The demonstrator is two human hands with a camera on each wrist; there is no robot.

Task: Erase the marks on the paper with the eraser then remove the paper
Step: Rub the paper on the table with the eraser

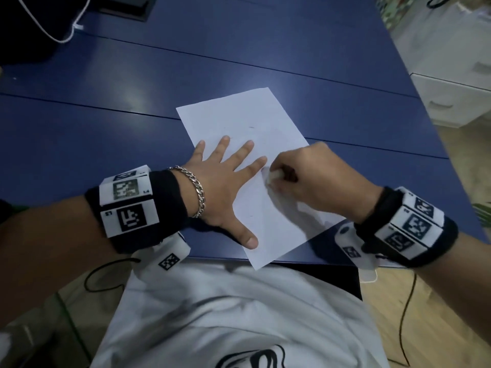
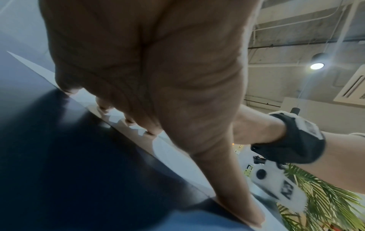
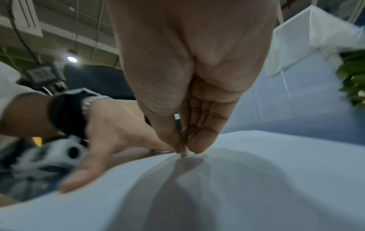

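A white sheet of paper lies tilted on the blue table, its near corner hanging past the front edge. Faint pencil marks show near its far part. My left hand lies flat on the paper's left side with fingers spread, holding the sheet down. My right hand pinches a small white eraser and presses its tip onto the paper just right of the left index finger. In the right wrist view the eraser tip touches the paper between thumb and fingertips. The left hand fills the left wrist view.
A white cable and a dark object lie at the table's far left. White drawers stand to the right of the table. The table's front edge runs right against my white shirt.
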